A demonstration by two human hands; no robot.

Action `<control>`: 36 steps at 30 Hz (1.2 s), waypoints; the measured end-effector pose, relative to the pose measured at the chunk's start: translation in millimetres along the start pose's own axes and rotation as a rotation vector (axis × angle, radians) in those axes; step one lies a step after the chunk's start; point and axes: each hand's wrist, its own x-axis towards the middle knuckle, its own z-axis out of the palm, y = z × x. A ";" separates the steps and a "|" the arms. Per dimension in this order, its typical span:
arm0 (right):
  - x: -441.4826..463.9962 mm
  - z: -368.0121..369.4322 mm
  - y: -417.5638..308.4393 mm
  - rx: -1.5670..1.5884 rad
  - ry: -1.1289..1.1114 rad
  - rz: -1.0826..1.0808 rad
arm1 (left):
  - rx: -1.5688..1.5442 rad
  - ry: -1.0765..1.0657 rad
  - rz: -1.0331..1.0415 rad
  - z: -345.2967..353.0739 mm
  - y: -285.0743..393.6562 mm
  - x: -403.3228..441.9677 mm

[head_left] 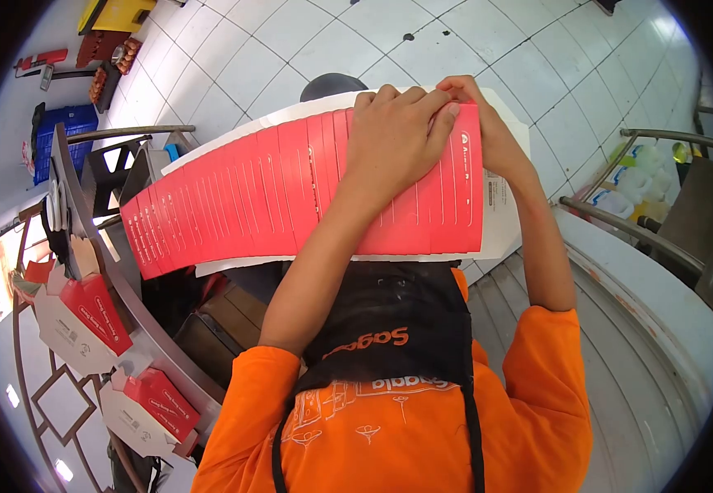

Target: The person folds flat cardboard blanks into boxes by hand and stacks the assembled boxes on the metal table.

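Note:
A fanned row of red flat cardboard box blanks with white lettering lies across my lap, overlapping from left to right. White cardboard edges show beneath it. My left hand rests on the red blanks, its fingers bent over their far edge and the thumb beside the index finger. At the far right corner, my right hand holds the edge of the blanks. Its fingers are partly hidden behind the cardboard. The two hands are close together, nearly touching.
Folded red and white boxes stand on a narrow ledge at my left. A blue crate and egg trays are at the far left. Plastic containers sit beyond a metal rail at right. The floor is tiled.

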 end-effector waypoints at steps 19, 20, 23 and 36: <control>14.0 -10.9 -16.4 -0.070 -0.086 -0.014 | 0.029 -0.007 -0.047 1.6 -0.3 3.3; 11.8 -8.8 -18.4 -0.063 -0.075 -0.009 | 0.029 -0.006 -0.058 1.8 0.6 3.0; 9.0 1.7 -11.4 -0.069 0.048 -0.079 | -0.216 0.310 0.090 3.1 -12.2 -0.9; 37.7 -26.1 -13.2 -0.349 -0.089 -0.079 | 0.378 0.352 -0.423 -65.7 -155.7 -130.3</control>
